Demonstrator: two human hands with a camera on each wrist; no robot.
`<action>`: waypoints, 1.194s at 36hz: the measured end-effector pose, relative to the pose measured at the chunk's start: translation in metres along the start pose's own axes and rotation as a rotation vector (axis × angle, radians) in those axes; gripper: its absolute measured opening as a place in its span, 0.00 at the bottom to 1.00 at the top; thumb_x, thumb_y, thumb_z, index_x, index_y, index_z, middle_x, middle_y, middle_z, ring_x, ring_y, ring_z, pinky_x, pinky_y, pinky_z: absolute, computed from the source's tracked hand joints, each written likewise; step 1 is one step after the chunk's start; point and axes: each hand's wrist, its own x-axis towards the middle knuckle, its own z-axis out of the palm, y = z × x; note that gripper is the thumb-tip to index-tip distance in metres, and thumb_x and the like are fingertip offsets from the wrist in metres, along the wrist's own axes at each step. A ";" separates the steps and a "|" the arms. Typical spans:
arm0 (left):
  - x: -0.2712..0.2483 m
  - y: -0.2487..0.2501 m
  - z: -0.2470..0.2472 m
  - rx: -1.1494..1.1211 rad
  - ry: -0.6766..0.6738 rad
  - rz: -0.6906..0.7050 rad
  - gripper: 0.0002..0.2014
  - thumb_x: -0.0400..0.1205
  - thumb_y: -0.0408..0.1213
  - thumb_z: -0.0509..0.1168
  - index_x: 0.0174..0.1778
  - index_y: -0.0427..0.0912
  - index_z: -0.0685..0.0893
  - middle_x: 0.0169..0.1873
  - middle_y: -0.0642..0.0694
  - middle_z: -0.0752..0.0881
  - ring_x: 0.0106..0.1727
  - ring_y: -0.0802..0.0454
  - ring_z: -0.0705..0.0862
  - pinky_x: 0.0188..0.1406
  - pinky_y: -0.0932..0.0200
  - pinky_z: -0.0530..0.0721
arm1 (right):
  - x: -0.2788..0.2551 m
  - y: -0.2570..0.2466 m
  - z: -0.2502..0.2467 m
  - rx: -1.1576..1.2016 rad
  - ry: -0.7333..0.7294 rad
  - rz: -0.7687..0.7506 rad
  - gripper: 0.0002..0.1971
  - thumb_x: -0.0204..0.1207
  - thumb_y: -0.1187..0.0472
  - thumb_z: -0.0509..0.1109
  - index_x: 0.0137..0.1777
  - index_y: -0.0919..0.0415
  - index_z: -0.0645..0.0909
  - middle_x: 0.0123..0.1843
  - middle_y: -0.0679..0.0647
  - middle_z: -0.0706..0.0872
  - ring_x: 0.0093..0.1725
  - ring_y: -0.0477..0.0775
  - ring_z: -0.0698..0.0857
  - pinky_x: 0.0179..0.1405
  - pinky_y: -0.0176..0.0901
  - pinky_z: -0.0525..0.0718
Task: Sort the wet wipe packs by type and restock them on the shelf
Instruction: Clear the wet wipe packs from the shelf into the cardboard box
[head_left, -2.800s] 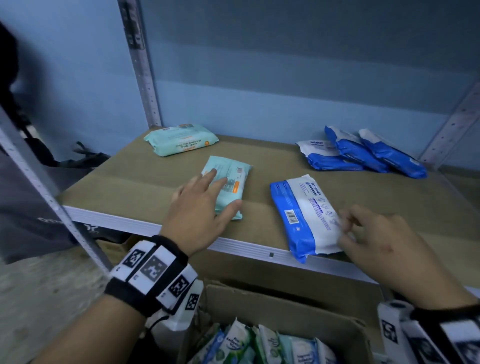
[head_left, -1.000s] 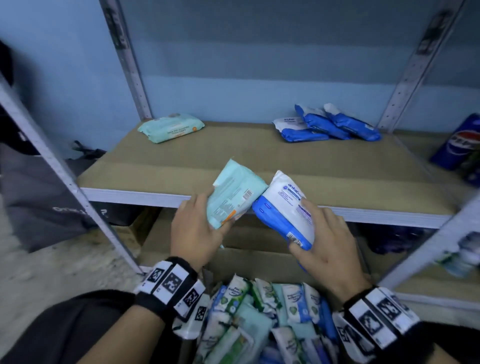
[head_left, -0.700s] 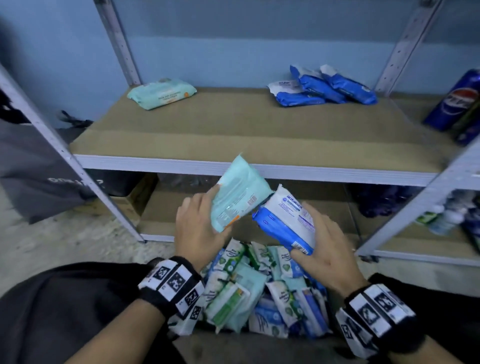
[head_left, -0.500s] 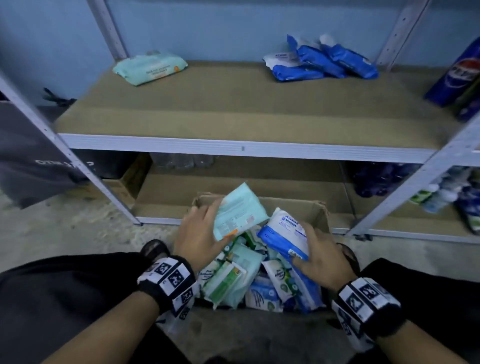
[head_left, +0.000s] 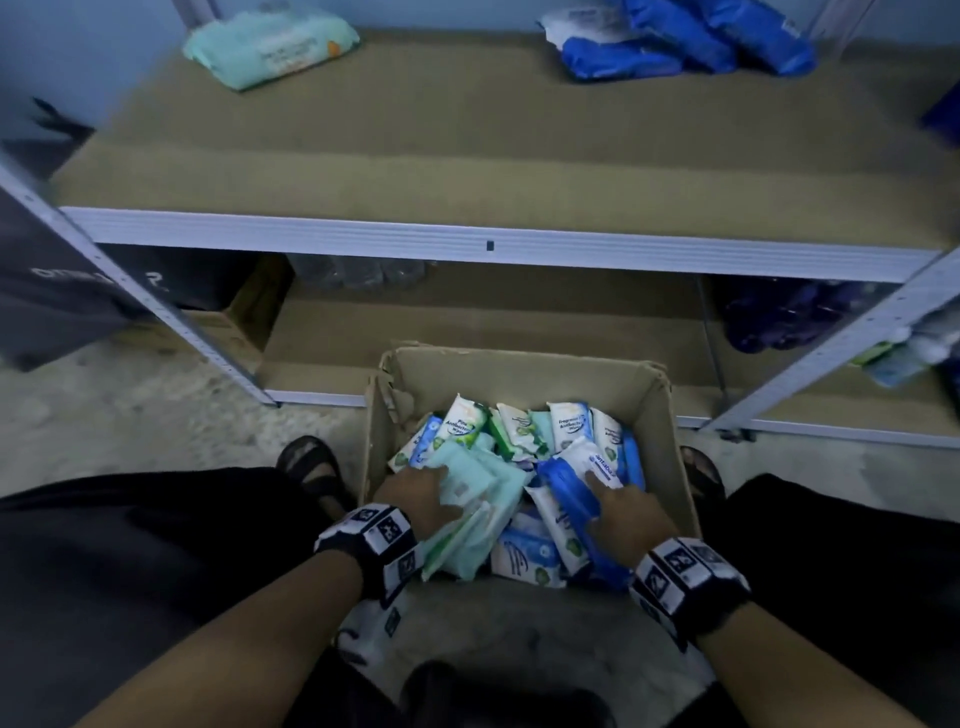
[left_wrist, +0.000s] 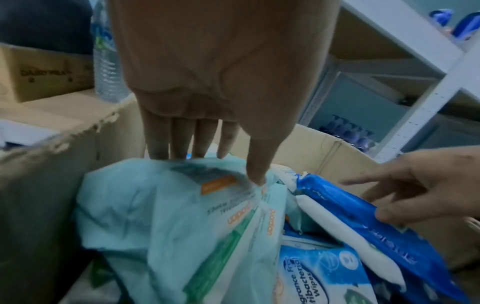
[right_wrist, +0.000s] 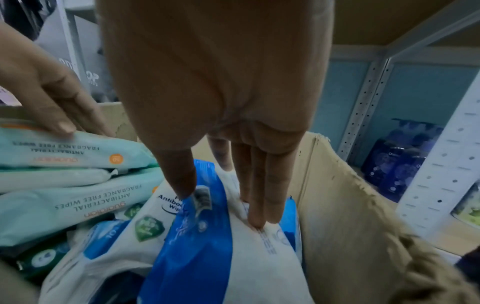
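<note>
Cardboard box (head_left: 670, 415) stands on the floor between the person's legs, just near of the shelf unit's bottom tier. It is filled with loose wet wipe packs lying mixed: small white-and-green packs along the far side, pale teal packs at left, blue-and-white packs at right and near.

Left hand (head_left: 421, 499) is inside the box at left, thumb on top and fingers over the far edge of a teal wipe pack (left_wrist: 182, 205); the grip is a pinch around the pack's end. This pack lies on top of further teal packs (right_wrist: 78, 197) marked antibacterial fragrance free wipes.

Right hand (head_left: 621, 512) is inside the box at right, thumb and fingers lying on a blue-and-white wipe pack (right_wrist: 223, 246), thumb on its blue band, fingers on its white face. Whether the pack is gripped or only pressed cannot be told.

Shelf (head_left: 467, 156), middle tier: one teal pack (head_left: 270, 44) at far left; a group of blue packs (head_left: 675, 41) at far right, well apart from it. Bottom tier holds a brown carton (head_left: 244, 322) at left and dark blue packs (head_left: 779, 317) at right
</note>
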 end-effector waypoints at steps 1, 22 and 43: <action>0.003 0.000 0.003 0.019 -0.015 0.015 0.36 0.84 0.57 0.62 0.85 0.45 0.60 0.80 0.43 0.69 0.78 0.44 0.71 0.72 0.56 0.70 | 0.001 0.000 0.001 -0.005 -0.005 0.011 0.33 0.86 0.49 0.59 0.87 0.54 0.51 0.73 0.62 0.77 0.71 0.62 0.78 0.67 0.50 0.76; 0.033 0.010 0.022 0.057 -0.095 -0.093 0.35 0.86 0.48 0.59 0.85 0.41 0.51 0.80 0.37 0.61 0.77 0.37 0.69 0.71 0.46 0.73 | 0.019 0.013 0.003 0.179 -0.077 0.211 0.34 0.84 0.54 0.61 0.86 0.57 0.52 0.76 0.66 0.73 0.72 0.65 0.77 0.65 0.51 0.79; -0.039 0.041 -0.151 0.345 0.275 0.268 0.16 0.83 0.46 0.60 0.66 0.47 0.79 0.60 0.40 0.85 0.53 0.39 0.84 0.49 0.49 0.85 | -0.062 -0.028 -0.167 0.280 0.369 -0.195 0.26 0.81 0.51 0.66 0.77 0.55 0.68 0.59 0.64 0.86 0.57 0.62 0.84 0.56 0.49 0.84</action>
